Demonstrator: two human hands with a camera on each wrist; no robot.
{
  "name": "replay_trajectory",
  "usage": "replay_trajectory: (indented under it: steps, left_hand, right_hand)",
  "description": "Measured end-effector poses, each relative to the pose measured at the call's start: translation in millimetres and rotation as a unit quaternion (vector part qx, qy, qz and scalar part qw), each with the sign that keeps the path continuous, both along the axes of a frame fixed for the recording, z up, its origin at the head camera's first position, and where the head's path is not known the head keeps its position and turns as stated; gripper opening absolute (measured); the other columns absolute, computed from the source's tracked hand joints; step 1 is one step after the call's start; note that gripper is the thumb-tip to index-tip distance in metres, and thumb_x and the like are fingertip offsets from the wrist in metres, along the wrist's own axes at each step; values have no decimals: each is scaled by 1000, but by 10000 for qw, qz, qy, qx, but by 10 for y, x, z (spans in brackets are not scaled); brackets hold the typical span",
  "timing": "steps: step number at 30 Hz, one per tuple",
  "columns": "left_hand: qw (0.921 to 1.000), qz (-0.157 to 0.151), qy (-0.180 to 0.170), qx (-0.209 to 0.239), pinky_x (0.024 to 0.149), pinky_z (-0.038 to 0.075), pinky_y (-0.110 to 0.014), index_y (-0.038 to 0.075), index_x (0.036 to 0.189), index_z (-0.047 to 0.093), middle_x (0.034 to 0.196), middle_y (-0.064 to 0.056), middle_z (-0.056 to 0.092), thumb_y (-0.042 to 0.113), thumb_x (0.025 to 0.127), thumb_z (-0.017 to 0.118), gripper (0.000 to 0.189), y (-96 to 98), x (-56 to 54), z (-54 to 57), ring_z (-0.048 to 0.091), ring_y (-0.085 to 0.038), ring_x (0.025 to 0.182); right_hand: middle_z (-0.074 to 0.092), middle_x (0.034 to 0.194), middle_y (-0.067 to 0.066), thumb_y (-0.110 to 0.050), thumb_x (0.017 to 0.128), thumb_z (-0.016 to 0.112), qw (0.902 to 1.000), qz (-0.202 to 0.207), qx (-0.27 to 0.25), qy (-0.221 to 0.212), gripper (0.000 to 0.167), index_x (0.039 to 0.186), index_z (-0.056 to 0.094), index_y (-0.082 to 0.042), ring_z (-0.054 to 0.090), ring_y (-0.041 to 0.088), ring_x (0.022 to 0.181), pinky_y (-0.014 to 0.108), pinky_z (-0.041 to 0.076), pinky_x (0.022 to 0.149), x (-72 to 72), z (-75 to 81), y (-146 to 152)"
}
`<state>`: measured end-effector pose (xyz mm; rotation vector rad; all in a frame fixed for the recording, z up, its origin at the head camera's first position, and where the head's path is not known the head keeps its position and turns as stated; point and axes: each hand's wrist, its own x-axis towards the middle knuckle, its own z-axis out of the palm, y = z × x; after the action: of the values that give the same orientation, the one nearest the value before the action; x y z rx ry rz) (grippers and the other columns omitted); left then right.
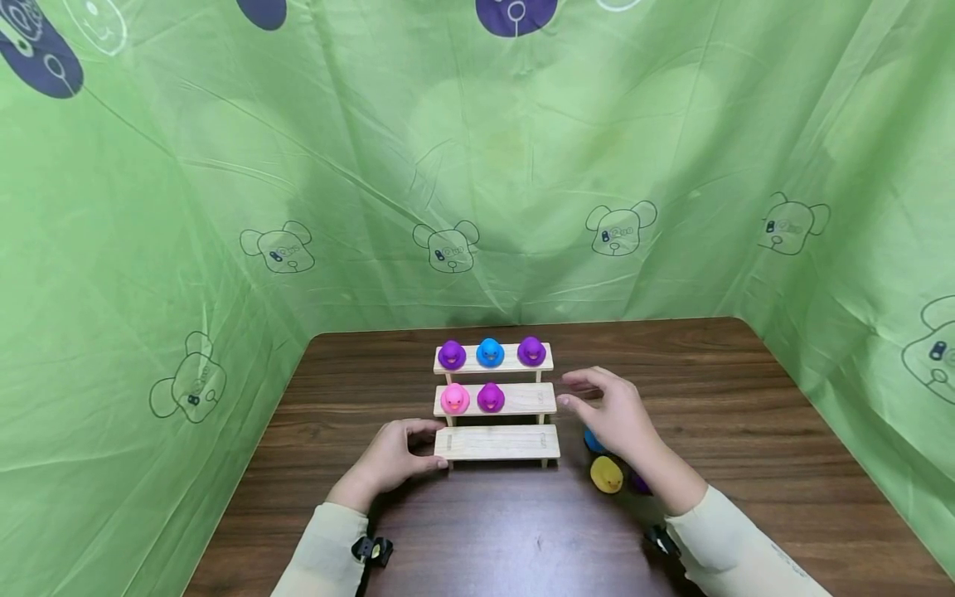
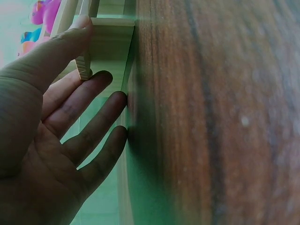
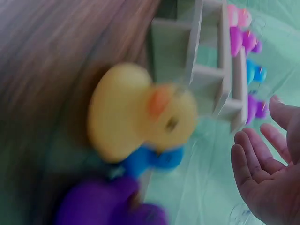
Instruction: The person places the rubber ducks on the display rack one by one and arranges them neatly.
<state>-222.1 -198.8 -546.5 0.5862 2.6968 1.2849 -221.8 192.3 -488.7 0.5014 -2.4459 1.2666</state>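
From my head view, the wooden stand [image 1: 496,444] carries three ducks [image 1: 490,353] on top, with a pink duck [image 1: 455,399] and a purple duck [image 1: 491,398] below. My left hand [image 1: 388,458], at the stand's 8 o'clock, pinches the bottom tier's end; my right hand [image 1: 618,417], at 3 o'clock, has its fingers parted, holding nothing. I judge the middle tier is being filled; next calls for picking from the yellow duck [image 1: 607,475] and its neighbours on the bench [image 1: 373,373], at 4 o'clock.
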Motion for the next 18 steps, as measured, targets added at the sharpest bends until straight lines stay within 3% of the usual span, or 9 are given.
replay_trajectory:
  steps: [6, 18]
  left_hand:
    - [10000, -4, -34, 40, 97, 57, -41, 15, 124, 75, 112, 8, 76, 26, 79, 96, 51, 1, 5, 1, 70, -14, 108]
    - [10000, 20, 43, 62, 96, 57, -41, 15, 123, 76, 111, 8, 76, 25, 78, 96, 51, 6, 3, 1, 71, -17, 107]
  right_hand:
    - [74, 108, 2, -21, 91, 85, 9974, -494, 390, -352, 31, 118, 75, -11, 74, 28, 98, 45, 61, 85, 11, -114, 337]
    - [74, 117, 14, -31, 94, 82, 9884, -870, 789, -968, 39, 125, 73, -9, 71, 39, 107, 56, 57, 91, 57, -305, 916]
